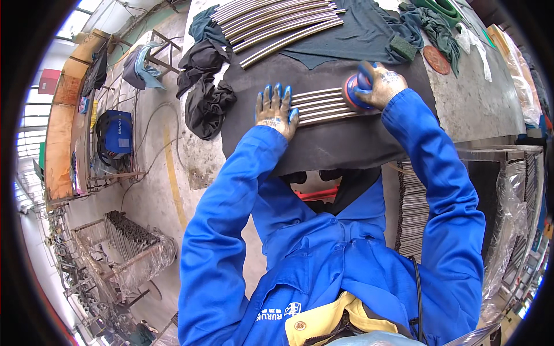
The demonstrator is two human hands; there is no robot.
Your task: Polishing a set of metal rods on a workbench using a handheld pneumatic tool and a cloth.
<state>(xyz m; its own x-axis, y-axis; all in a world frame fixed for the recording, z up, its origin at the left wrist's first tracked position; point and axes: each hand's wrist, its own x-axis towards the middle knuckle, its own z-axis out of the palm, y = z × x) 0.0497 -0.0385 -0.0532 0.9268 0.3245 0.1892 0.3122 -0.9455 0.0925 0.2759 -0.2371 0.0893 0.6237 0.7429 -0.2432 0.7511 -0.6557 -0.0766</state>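
My left hand (275, 109), in a blue and white work glove, presses flat on the left ends of several shiny metal rods (322, 107) that lie side by side on a black mat (323, 144). My right hand (382, 85), gloved too, grips a small round hand sander (353, 92) with an orange and blue disc. The sander rests on the right part of the same rods. Both my sleeves are bright blue.
A larger row of curved metal rods (277, 26) lies at the far side of the bench. Dark rags (203, 81) hang off the bench's left edge, green cloth (430, 26) and a round orange disc (437, 59) lie at the right. Racks of rods (130, 233) stand on the floor.
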